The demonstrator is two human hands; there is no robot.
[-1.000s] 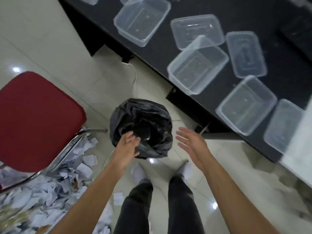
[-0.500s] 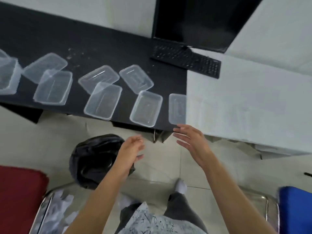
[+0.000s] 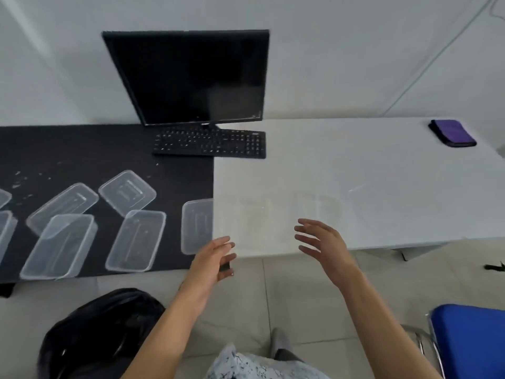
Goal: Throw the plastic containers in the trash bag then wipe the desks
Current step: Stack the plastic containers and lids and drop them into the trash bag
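Several clear plastic containers and lids lie on the black desk (image 3: 82, 149) at the left, among them a tub (image 3: 135, 240) near the front edge and a lid (image 3: 196, 225) at the seam with the white desk (image 3: 355, 173). Faint outlines of more clear containers (image 3: 276, 217) show on the white desk. The black trash bag (image 3: 93, 335) sits on the floor at the lower left. My left hand (image 3: 214, 259) is open at the desks' front edge, holding nothing. My right hand (image 3: 323, 246) is open with spread fingers over the white desk's front edge. A purple cloth (image 3: 452, 132) lies at the far right.
A black monitor (image 3: 188, 77) and keyboard (image 3: 210, 143) stand at the back against the wall. A blue chair (image 3: 470, 340) is at the lower right. Crumbs speckle the black desk (image 3: 30, 181) at the left.
My view has swung up from the trash bag on the floor to the two desks. Both hands have risen from the bag to the desks' front edge, still holding nothing.
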